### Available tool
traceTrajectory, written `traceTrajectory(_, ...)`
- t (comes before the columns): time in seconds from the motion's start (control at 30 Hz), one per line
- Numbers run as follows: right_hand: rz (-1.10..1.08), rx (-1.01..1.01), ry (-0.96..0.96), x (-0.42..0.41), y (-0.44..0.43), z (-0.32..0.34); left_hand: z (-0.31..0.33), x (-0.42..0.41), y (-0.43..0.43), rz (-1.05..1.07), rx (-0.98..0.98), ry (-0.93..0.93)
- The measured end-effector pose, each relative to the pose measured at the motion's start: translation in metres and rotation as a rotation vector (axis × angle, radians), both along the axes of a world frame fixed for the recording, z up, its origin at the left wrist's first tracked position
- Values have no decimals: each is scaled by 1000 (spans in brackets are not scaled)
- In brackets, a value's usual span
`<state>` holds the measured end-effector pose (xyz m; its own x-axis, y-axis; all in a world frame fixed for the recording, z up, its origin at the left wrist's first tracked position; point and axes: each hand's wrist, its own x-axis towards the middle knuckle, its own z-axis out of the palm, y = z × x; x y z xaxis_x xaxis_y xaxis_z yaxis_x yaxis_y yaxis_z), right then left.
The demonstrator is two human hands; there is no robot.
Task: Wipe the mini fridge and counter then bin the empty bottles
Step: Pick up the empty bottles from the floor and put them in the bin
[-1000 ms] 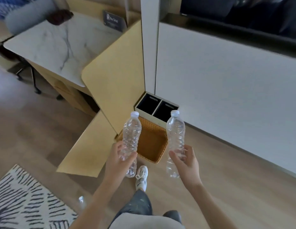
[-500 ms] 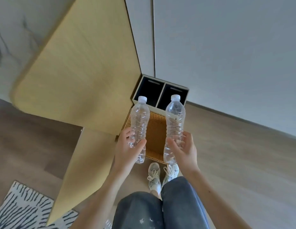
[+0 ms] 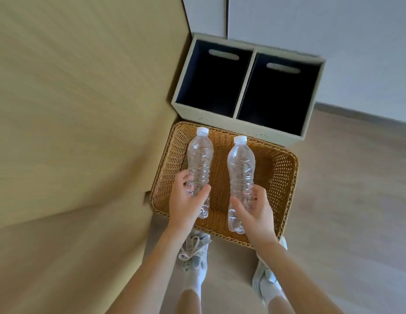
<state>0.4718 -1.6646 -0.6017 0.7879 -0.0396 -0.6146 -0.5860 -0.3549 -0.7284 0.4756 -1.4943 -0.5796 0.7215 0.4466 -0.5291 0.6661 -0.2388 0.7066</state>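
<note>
A: Clear crinkled plastic bottle with white cap (image 3: 200, 164), left one, upright, cap toward 12 o'clock. Left hand (image 3: 186, 203) has its grip wrapped round the lower body, thumb across the front.

B: Second one?

A: Matching clear plastic bottle with white cap (image 3: 240, 175), just beside it at 3 o'clock, not touching. Right hand (image 3: 256, 211) has its grip closed on the lower half, thumb across the front, fingers (image 3: 257, 196) curled behind.

B: Where are they?

A: Both held in the air over the brown woven wicker basket (image 3: 286, 177), which sits on the wood floor (image 3: 347, 211). Basket interior looks empty.

B: Behind the basket?

A: At 12 o'clock, touching its far rim: grey two-compartment fabric bin (image 3: 245, 125), dark inside, a handle slot in each back wall.

B: Anything else?

A: Tan wooden panel (image 3: 84, 109) fills 9 o'clock, blurred. White sneakers (image 3: 195, 252) at 6 o'clock, just below the basket's near rim.
</note>
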Motion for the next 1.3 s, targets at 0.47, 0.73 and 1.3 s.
traceTrajectory(0.47,44,-122,66,-4,75,-267,-278,-11,59,-68,0,121)
traceTrajectory(0.73,97,-260,21,-12,96,-292,-302,-5,64,-48,-16,108)
traceTrajectory(1.3,222,-352,-272,36,26,-28,-26,40,21,-528,550,-142)
